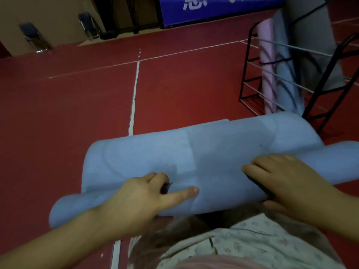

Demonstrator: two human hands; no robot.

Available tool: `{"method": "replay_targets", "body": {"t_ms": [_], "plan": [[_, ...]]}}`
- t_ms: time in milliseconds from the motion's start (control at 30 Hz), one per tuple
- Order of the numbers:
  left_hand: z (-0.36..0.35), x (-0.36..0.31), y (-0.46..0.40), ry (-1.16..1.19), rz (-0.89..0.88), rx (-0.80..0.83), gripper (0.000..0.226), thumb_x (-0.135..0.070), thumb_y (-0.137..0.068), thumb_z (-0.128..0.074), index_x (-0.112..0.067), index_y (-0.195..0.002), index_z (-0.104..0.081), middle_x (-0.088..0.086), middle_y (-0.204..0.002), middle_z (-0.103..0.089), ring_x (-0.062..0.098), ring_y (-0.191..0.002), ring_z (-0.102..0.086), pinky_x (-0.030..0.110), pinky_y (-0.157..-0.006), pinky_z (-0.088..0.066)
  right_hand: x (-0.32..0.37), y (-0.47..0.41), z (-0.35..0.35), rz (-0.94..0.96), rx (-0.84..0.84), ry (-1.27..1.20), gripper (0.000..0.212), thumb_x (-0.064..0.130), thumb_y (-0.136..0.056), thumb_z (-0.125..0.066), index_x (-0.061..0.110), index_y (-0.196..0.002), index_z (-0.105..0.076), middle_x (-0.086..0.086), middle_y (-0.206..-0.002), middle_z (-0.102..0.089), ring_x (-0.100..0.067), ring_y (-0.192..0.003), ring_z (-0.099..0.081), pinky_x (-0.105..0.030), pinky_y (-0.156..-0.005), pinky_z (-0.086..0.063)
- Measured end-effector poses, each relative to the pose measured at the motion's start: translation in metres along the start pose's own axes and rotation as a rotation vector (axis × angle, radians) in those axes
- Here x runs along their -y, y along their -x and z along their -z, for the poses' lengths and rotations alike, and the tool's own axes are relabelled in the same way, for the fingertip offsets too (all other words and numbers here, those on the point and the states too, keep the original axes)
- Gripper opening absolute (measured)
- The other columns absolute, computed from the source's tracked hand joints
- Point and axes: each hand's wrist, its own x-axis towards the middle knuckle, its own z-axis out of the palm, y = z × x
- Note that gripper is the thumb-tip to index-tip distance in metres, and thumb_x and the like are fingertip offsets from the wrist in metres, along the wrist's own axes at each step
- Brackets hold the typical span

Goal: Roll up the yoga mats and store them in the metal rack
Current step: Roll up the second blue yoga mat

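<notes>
Item: blue yoga mat, one, partly rolled, held off the red floor in front of the body, with a loose curved flap lying over the roll.

Left hand: rested on the near edge of the mat, index finger extended flat, remaining fingers curled over something dark; whether that is a strap or the mat's underside cannot be told.

Right hand: laid over the roll, fingers bent around its edge, grasping it.

Metal rack: one, black, to the right and beyond, apart from the held mat. Two rolled mats are counted standing in it, one pink, one grey.

Risk, judged: the roll is loose and uneven, so it could spring open or telescope sideways if the grip is relaxed; a slack roll may catch on the rack's rails during insertion.
</notes>
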Motion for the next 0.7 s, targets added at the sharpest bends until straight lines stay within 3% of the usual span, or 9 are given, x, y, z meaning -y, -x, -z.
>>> {"method": "replay_targets", "body": {"t_ms": [133, 233, 300, 367, 433, 533, 633, 700], "plan": [[-0.004, 0.020, -0.013, 0.177, 0.052, 0.041, 0.084, -0.061, -0.063, -0.058, -0.050, -0.141, -0.029, -0.004, -0.088, -0.059, 0.013, -0.065, -0.061, 0.020, -0.053, -0.050, -0.001, -0.019, 0.008, -0.029, 0.190, -0.038, 0.065, 0.044, -0.049, -0.078, 0.026, -0.106, -0.053, 0.005, -0.091, -0.056, -0.018, -0.077, -0.057, -0.034, -0.064, -0.045], [-0.004, 0.036, -0.021, 0.252, 0.005, 0.094, 0.088, -0.063, -0.065, -0.062, -0.053, -0.143, -0.021, -0.007, -0.089, -0.058, 0.010, -0.070, -0.060, 0.021, -0.058, -0.050, 0.004, -0.034, 0.014, 0.015, 0.138, -0.028, 0.071, 0.049, -0.063, -0.073, 0.027, -0.123, -0.043, 0.003, -0.116, -0.048, -0.019, -0.103, -0.051, -0.032, -0.081, -0.033], [-0.002, 0.039, -0.026, 0.302, 0.002, 0.123, 0.088, -0.063, -0.067, -0.062, -0.057, -0.142, -0.017, -0.009, -0.091, -0.058, 0.007, -0.074, -0.059, 0.024, -0.061, -0.051, 0.018, -0.040, 0.021, 0.032, 0.132, -0.073, 0.082, 0.054, -0.066, -0.073, 0.027, -0.135, -0.038, 0.003, -0.127, -0.042, -0.018, -0.113, -0.047, -0.033, -0.090, -0.036], [0.000, 0.043, -0.031, 0.354, 0.022, 0.175, 0.087, -0.065, -0.067, -0.060, -0.066, -0.138, -0.010, -0.011, -0.094, -0.056, 0.005, -0.079, -0.057, 0.023, -0.067, -0.050, 0.030, -0.043, 0.016, 0.065, 0.091, -0.125, 0.085, 0.053, -0.053, -0.083, 0.023, -0.127, -0.052, 0.000, -0.112, -0.054, -0.021, -0.095, -0.056, -0.036, -0.077, -0.049], [-0.002, 0.048, -0.036, 0.402, 0.053, 0.245, 0.087, -0.069, -0.064, -0.061, -0.072, -0.132, -0.006, -0.014, -0.100, -0.056, 0.002, -0.086, -0.055, 0.021, -0.074, -0.047, 0.033, -0.046, 0.010, 0.075, 0.054, -0.179, 0.078, 0.050, -0.051, -0.085, 0.022, -0.119, -0.059, 0.000, -0.101, -0.058, -0.021, -0.085, -0.058, -0.036, -0.070, -0.051], [-0.003, 0.060, -0.043, 0.567, 0.116, 0.305, 0.088, -0.066, -0.062, -0.072, -0.073, -0.130, -0.017, -0.023, -0.114, -0.057, -0.006, -0.103, -0.052, 0.015, -0.087, -0.043, 0.029, -0.052, 0.016, 0.063, 0.113, -0.226, 0.074, 0.052, -0.077, -0.068, 0.031, -0.141, -0.037, 0.005, -0.124, -0.047, -0.016, -0.111, -0.048, -0.031, -0.095, -0.039], [0.002, 0.064, -0.052, 0.714, 0.130, 0.399, 0.082, -0.056, -0.065, -0.079, -0.072, -0.127, -0.027, -0.043, -0.128, -0.041, -0.018, -0.119, -0.039, 0.009, -0.099, -0.034, 0.022, -0.063, 0.023, 0.091, 0.146, -0.212, 0.073, 0.055, -0.078, -0.065, 0.035, -0.142, -0.034, 0.009, -0.122, -0.045, -0.011, -0.111, -0.046, -0.028, -0.091, -0.041], [0.012, 0.059, -0.052, 0.639, 0.135, 0.412, 0.081, -0.053, -0.068, -0.078, -0.068, -0.128, -0.026, -0.042, -0.122, -0.042, -0.018, -0.116, -0.039, 0.006, -0.095, -0.033, 0.019, -0.071, 0.026, 0.110, 0.187, -0.194, 0.074, 0.056, -0.077, -0.067, 0.036, -0.141, -0.035, 0.010, -0.119, -0.046, -0.010, -0.108, -0.048, -0.025, -0.083, -0.043]]}}
